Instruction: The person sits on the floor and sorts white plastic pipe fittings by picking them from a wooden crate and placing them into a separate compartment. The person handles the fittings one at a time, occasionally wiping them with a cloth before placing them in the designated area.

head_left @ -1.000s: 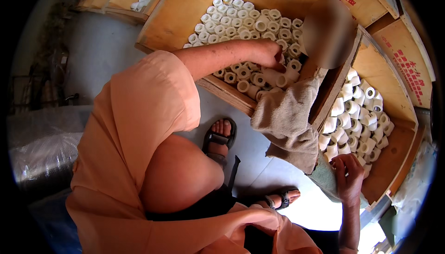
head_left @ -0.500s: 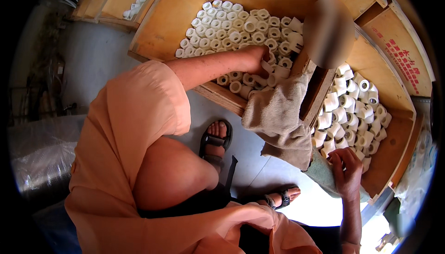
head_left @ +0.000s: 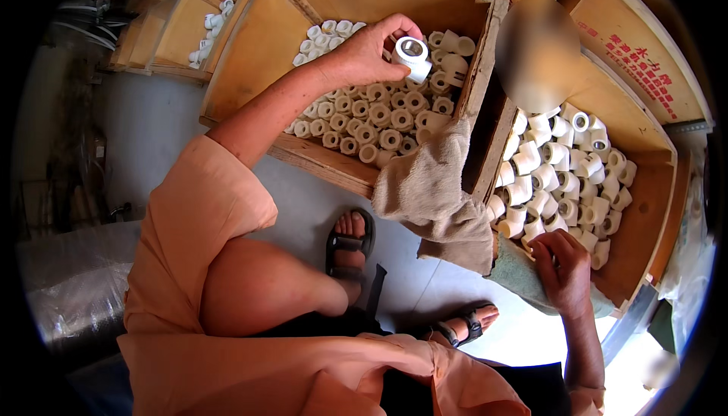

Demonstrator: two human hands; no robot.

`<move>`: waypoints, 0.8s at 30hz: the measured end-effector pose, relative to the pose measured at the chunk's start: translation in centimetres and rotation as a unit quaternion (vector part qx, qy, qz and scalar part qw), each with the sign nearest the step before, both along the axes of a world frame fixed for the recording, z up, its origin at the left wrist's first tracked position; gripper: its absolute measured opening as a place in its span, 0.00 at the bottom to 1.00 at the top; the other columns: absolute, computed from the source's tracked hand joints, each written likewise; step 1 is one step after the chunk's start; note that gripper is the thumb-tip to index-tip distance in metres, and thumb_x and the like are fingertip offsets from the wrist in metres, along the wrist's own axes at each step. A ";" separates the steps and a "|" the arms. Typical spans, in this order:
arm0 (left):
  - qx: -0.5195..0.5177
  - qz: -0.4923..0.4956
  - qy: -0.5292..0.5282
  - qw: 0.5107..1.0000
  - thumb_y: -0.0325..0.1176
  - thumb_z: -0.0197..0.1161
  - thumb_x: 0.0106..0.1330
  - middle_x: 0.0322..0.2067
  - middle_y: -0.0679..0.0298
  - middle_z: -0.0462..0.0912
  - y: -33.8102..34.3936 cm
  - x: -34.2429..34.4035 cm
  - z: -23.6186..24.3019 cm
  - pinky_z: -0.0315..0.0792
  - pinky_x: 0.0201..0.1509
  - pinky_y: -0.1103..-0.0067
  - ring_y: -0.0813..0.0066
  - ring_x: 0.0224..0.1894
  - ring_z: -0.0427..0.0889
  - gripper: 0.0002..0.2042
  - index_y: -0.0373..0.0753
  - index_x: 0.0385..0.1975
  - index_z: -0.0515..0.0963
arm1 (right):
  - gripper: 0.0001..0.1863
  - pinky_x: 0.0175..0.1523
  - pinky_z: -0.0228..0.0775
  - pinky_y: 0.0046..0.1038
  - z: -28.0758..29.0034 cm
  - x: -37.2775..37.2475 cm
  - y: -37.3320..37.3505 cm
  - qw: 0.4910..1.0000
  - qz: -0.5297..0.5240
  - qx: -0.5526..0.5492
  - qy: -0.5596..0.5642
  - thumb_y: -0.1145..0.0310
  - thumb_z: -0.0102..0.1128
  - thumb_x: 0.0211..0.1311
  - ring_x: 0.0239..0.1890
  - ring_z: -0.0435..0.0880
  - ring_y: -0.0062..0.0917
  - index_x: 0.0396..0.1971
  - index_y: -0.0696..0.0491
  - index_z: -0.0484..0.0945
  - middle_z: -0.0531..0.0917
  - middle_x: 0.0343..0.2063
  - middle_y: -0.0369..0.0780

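Observation:
My left hand (head_left: pixel 365 56) is closed around a white plastic pipe fitting (head_left: pixel 417 71) with a round threaded metal opening facing up. It is raised over the left wooden crate (head_left: pixel 311 156), which holds many white pipe fittings (head_left: pixel 379 115) with nut-shaped ends. At the near edge of the right wooden crate (head_left: pixel 658 181), my right hand (head_left: pixel 567 276) has its fingers curled together; whether anything is between them I cannot make out. White elbow fittings (head_left: pixel 557 181) lie heaped in that crate, just beyond the fingers.
A brown towel (head_left: pixel 428 181) drapes over the corner of the left crate. Green cloth (head_left: pixel 523 273) covers the right crate's near edge. Another crate (head_left: pixel 176 37) with white fittings stands far left. Plastic-wrapped material (head_left: pixel 76 279) lies at left. My sandalled feet (head_left: pixel 350 243) rest on the floor.
My left hand has risen from the near part of the left crate's heap and moved away from me, now holding a fitting up. The right hand has barely moved.

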State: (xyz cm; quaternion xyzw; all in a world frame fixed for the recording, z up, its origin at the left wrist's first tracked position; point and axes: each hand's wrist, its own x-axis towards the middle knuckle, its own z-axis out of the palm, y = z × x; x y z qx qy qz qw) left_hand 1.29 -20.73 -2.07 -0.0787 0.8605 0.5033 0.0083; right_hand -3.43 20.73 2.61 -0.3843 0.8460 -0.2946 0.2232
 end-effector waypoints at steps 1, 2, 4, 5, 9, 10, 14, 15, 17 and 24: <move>-0.011 0.003 0.001 1.000 0.22 0.62 0.55 0.40 0.71 0.76 0.5 -0.2 1.2 0.73 0.44 0.81 0.82 0.43 0.77 0.20 0.42 0.48 0.69 | 0.02 0.30 0.72 0.30 0.0 0.0 0.1 1.000 0.004 -0.005 0.004 0.76 0.60 0.55 0.23 0.80 0.33 0.28 0.58 0.79 0.80 0.22 0.43; -0.021 0.005 0.003 1.000 0.21 0.62 0.55 0.40 0.71 0.76 1.1 -0.5 2.0 0.73 0.45 0.81 0.82 0.44 0.77 0.20 0.43 0.48 0.69 | 0.03 0.30 0.72 0.30 0.1 -0.1 0.3 1.000 0.006 -0.008 0.009 0.76 0.60 0.55 0.23 0.80 0.32 0.29 0.58 0.80 0.80 0.22 0.42; -0.057 -0.012 0.078 0.995 0.20 0.63 0.54 0.40 0.71 0.77 2.3 -1.1 3.6 0.72 0.48 0.81 0.83 0.45 0.76 0.20 0.42 0.47 0.69 | 0.03 0.30 0.73 0.29 0.2 -0.2 0.6 1.000 0.002 -0.008 0.000 0.75 0.60 0.55 0.23 0.80 0.31 0.29 0.57 0.80 0.80 0.23 0.42; -0.068 -0.025 0.123 0.990 0.19 0.63 0.53 0.41 0.71 0.77 2.5 -1.2 3.9 0.72 0.48 0.81 0.83 0.46 0.76 0.21 0.42 0.47 0.69 | 0.03 0.30 0.73 0.28 0.3 -0.2 0.5 1.000 -0.004 0.006 -0.012 0.75 0.61 0.55 0.23 0.80 0.30 0.30 0.57 0.80 0.80 0.23 0.42; -0.050 -0.057 0.185 0.980 0.16 0.65 0.50 0.44 0.67 0.76 5.6 -1.4 6.7 0.70 0.52 0.80 0.80 0.47 0.76 0.22 0.40 0.46 0.70 | 0.05 0.31 0.72 0.25 0.2 -0.9 0.7 0.998 -0.008 0.014 -0.056 0.74 0.61 0.57 0.23 0.80 0.25 0.34 0.55 0.80 0.81 0.26 0.39; -0.039 -0.076 0.195 0.977 0.16 0.66 0.49 0.44 0.66 0.77 6.9 -1.2 7.4 0.71 0.53 0.80 0.78 0.47 0.77 0.23 0.40 0.45 0.70 | 0.07 0.30 0.72 0.24 0.2 -1.1 0.8 0.997 -0.006 0.002 -0.073 0.73 0.60 0.58 0.23 0.80 0.24 0.37 0.55 0.80 0.81 0.27 0.39; -0.012 -0.210 0.151 0.966 0.20 0.70 0.48 0.43 0.63 0.78 13.1 -0.5 9.6 0.72 0.48 0.79 0.76 0.46 0.78 0.23 0.41 0.44 0.70 | 0.27 0.38 0.72 0.22 0.3 -1.7 1.2 0.969 -0.026 -0.101 -0.223 0.68 0.65 0.57 0.39 0.79 0.20 0.57 0.53 0.71 0.79 0.43 0.38; 0.008 -0.241 0.183 0.953 0.21 0.72 0.47 0.42 0.63 0.78 14.6 -0.5 9.0 0.72 0.46 0.77 0.73 0.45 0.78 0.23 0.41 0.43 0.71 | 0.29 0.42 0.72 0.23 0.5 -1.5 1.0 0.956 -0.017 -0.131 -0.263 0.68 0.65 0.57 0.42 0.78 0.21 0.59 0.54 0.69 0.78 0.46 0.39; 0.019 -0.292 0.189 0.938 0.19 0.72 0.45 0.41 0.61 0.78 16.8 -0.1 8.1 0.72 0.48 0.72 0.64 0.44 0.79 0.24 0.40 0.43 0.71 | 0.32 0.49 0.71 0.26 0.7 -1.3 0.5 0.927 0.010 -0.167 -0.336 0.70 0.64 0.57 0.49 0.76 0.24 0.63 0.56 0.65 0.74 0.53 0.41; 0.012 -0.341 0.204 0.917 0.18 0.71 0.42 0.43 0.57 0.74 18.9 0.7 5.8 0.74 0.45 0.70 0.57 0.43 0.79 0.26 0.39 0.42 0.69 | 0.37 0.62 0.64 0.28 0.4 -2.3 0.4 0.826 0.047 -0.162 -0.537 0.75 0.63 0.56 0.58 0.70 0.23 0.66 0.56 0.58 0.71 0.57 0.41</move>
